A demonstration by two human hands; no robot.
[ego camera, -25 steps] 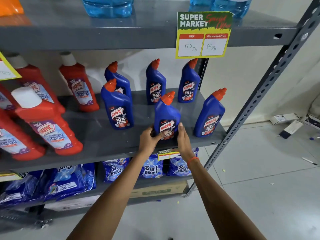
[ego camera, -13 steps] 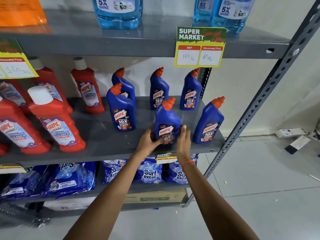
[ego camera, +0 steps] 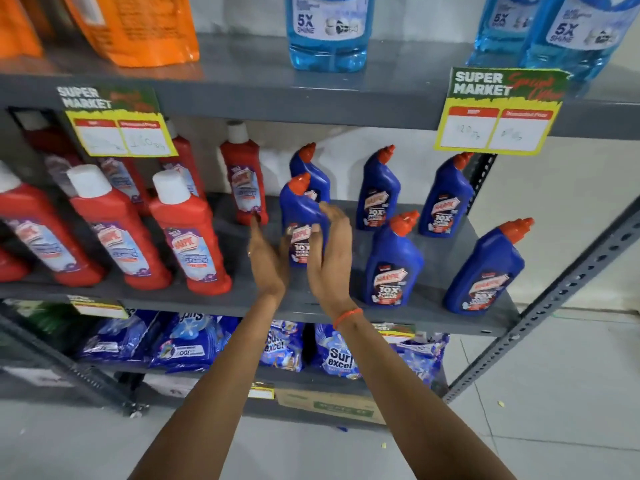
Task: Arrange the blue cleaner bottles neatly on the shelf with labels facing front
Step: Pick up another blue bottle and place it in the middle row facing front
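Note:
Several blue cleaner bottles with orange caps stand on the grey middle shelf (ego camera: 429,315). The front-left blue bottle (ego camera: 300,209) stands between my hands with its label forward. My left hand (ego camera: 268,259) lies flat against its left side, fingers straight. My right hand (ego camera: 329,244) curls round its right side, thumb on the label. Two more front bottles (ego camera: 393,261) (ego camera: 485,268) stand to the right, labels forward. Behind stand three more blue bottles (ego camera: 313,169) (ego camera: 379,192) (ego camera: 446,197), the leftmost partly hidden.
Red cleaner bottles (ego camera: 188,237) fill the shelf's left half, close to my left hand. A price card (ego camera: 498,112) hangs from the upper shelf, which carries light-blue bottles (ego camera: 327,32) and orange packs (ego camera: 138,26). Blue detergent packs (ego camera: 341,355) lie below. A slotted post (ego camera: 568,289) rises at the right.
Both hands have left the front middle blue bottle and moved left and up to the front-left blue bottle. The view has shifted left and closer to the shelf.

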